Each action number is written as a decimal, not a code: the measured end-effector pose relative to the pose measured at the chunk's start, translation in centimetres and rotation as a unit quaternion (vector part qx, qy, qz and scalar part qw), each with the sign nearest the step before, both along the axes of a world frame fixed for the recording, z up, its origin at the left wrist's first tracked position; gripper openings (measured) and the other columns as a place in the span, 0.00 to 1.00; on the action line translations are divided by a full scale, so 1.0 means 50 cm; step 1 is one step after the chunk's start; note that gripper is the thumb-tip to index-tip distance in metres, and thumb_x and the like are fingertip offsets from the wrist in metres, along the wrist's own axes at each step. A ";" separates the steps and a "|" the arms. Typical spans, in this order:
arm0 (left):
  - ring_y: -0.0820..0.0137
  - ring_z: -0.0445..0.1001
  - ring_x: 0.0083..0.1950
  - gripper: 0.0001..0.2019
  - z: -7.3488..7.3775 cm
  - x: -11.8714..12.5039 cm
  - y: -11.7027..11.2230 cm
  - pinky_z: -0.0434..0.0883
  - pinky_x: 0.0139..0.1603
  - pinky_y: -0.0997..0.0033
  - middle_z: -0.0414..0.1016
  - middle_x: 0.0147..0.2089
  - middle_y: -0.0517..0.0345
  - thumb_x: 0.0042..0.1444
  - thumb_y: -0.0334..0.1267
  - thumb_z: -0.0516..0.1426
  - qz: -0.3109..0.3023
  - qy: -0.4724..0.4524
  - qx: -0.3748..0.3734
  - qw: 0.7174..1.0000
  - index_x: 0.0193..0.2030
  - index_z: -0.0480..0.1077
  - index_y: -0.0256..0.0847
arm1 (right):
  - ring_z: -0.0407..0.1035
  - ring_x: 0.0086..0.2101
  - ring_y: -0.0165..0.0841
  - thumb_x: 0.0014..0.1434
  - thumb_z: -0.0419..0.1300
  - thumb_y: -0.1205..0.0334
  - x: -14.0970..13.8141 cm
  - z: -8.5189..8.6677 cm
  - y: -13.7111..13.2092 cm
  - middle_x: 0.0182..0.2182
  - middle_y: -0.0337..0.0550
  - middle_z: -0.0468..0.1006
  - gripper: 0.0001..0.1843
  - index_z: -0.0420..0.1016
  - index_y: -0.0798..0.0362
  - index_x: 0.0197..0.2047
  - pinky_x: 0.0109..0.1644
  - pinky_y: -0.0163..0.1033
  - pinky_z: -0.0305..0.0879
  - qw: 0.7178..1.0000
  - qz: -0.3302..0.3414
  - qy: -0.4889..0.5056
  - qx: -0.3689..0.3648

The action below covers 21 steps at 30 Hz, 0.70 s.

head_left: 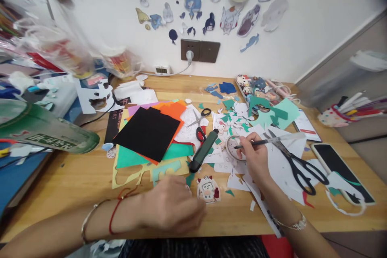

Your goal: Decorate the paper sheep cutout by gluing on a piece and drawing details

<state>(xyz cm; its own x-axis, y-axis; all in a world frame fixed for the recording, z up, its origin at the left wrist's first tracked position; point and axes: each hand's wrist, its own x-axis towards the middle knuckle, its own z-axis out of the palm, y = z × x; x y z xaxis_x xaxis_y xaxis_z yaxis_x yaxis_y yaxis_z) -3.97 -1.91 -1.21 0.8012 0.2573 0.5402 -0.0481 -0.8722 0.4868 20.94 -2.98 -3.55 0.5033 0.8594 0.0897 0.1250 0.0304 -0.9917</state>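
Observation:
My right hand (255, 157) is closed around a slim pen (260, 142), dark at one end and pale and blurred at the other. Its dark end points left, over a roll of tape (232, 148). My left hand (173, 205) is curled closed near the table's front edge; whatever its fingers may hold is hidden. Just beyond it lies a cut-out paper character (208, 189) with red horns. A dark green utility knife (204, 151) rests further up, beside small scissors (199, 124). Large black scissors (292, 157) lie on white paper to the right of my right hand.
Stacked coloured paper (149, 131) has a black sheet on top. Green and white scraps (228, 123) litter the middle. A phone (341, 173) lies at right, near a pen holder (337, 115). A green bottle (45, 127) leans in from the left.

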 end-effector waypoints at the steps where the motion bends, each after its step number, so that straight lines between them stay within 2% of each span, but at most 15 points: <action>1: 0.78 0.53 0.18 0.07 0.032 -0.001 0.025 0.52 0.20 0.72 0.63 0.17 0.65 0.57 0.29 0.51 0.035 -0.015 -0.019 0.999 0.30 0.67 0.36 | 0.54 0.14 0.25 0.57 0.60 0.55 -0.002 0.005 0.000 0.14 0.27 0.57 0.16 0.56 0.50 0.26 0.19 0.32 0.52 0.999 -0.001 -0.038 0.008; 3: 0.80 0.53 0.20 0.08 0.088 0.000 0.068 0.53 0.21 0.76 0.62 0.19 0.65 0.60 0.29 0.49 0.118 -0.015 -0.074 0.990 0.31 0.67 0.34 | 0.57 0.17 0.26 0.55 0.62 0.58 -0.007 0.022 0.005 0.16 0.30 0.61 0.13 0.59 0.50 0.27 0.20 0.32 0.53 0.992 -0.003 -0.123 0.030; 4: 0.81 0.51 0.20 0.11 0.110 0.003 0.086 0.51 0.20 0.78 0.59 0.19 0.66 0.62 0.33 0.49 0.158 0.017 -0.170 0.973 0.29 0.66 0.35 | 0.59 0.18 0.26 0.54 0.62 0.60 -0.010 0.034 0.011 0.18 0.31 0.63 0.12 0.61 0.50 0.27 0.21 0.32 0.54 0.985 -0.002 -0.167 0.044; 6: 0.81 0.55 0.23 0.15 0.141 0.016 0.113 0.55 0.23 0.80 0.61 0.24 0.65 0.64 0.41 0.46 0.178 0.056 -0.327 0.926 0.33 0.68 0.36 | 0.60 0.20 0.26 0.52 0.63 0.62 -0.016 0.064 0.026 0.20 0.33 0.65 0.11 0.63 0.51 0.27 0.23 0.33 0.55 0.964 0.002 -0.257 0.072; 7: 0.81 0.57 0.23 0.16 0.151 0.025 0.123 0.56 0.24 0.81 0.62 0.25 0.64 0.64 0.44 0.46 0.164 0.057 -0.388 0.905 0.36 0.68 0.36 | 0.59 0.20 0.26 0.52 0.63 0.64 -0.019 0.082 0.036 0.20 0.33 0.66 0.09 0.64 0.51 0.26 0.24 0.33 0.55 0.950 0.002 -0.300 0.088; 9: 0.81 0.60 0.22 0.19 0.161 0.047 0.138 0.59 0.23 0.80 0.63 0.26 0.64 0.63 0.48 0.44 0.098 0.070 -0.503 0.856 0.42 0.66 0.35 | 0.58 0.20 0.27 0.52 0.62 0.66 -0.026 0.119 0.058 0.19 0.34 0.65 0.07 0.67 0.50 0.26 0.26 0.35 0.54 0.916 0.001 -0.382 0.125; 11: 0.78 0.66 0.23 0.21 0.164 0.066 0.145 0.64 0.22 0.78 0.66 0.29 0.60 0.62 0.51 0.44 0.034 0.084 -0.585 0.806 0.47 0.62 0.34 | 0.56 0.20 0.28 0.53 0.60 0.67 -0.034 0.152 0.080 0.17 0.34 0.63 0.08 0.69 0.50 0.24 0.27 0.37 0.52 0.877 -0.006 -0.452 0.163; 14: 0.73 0.72 0.27 0.18 0.165 0.082 0.144 0.70 0.25 0.74 0.69 0.35 0.54 0.61 0.47 0.47 -0.031 0.087 -0.650 0.754 0.49 0.60 0.34 | 0.55 0.21 0.29 0.56 0.57 0.68 -0.047 0.181 0.106 0.16 0.36 0.62 0.11 0.69 0.50 0.22 0.29 0.38 0.49 0.823 -0.028 -0.525 0.215; 16: 0.74 0.71 0.29 0.14 0.163 0.088 0.138 0.71 0.29 0.72 0.68 0.33 0.57 0.60 0.42 0.49 -0.052 0.067 -0.670 0.738 0.47 0.61 0.34 | 0.56 0.23 0.30 0.57 0.55 0.70 -0.054 0.185 0.117 0.17 0.37 0.64 0.12 0.69 0.50 0.24 0.30 0.39 0.49 0.793 -0.047 -0.556 0.245; 21: 0.79 0.61 0.32 0.07 0.147 0.104 0.123 0.65 0.34 0.78 0.61 0.31 0.63 0.56 0.36 0.56 0.001 0.036 -0.649 0.760 0.37 0.65 0.33 | 0.59 0.24 0.31 0.56 0.52 0.75 -0.063 0.171 0.125 0.19 0.38 0.66 0.13 0.70 0.49 0.27 0.30 0.39 0.49 0.743 -0.066 -0.599 0.292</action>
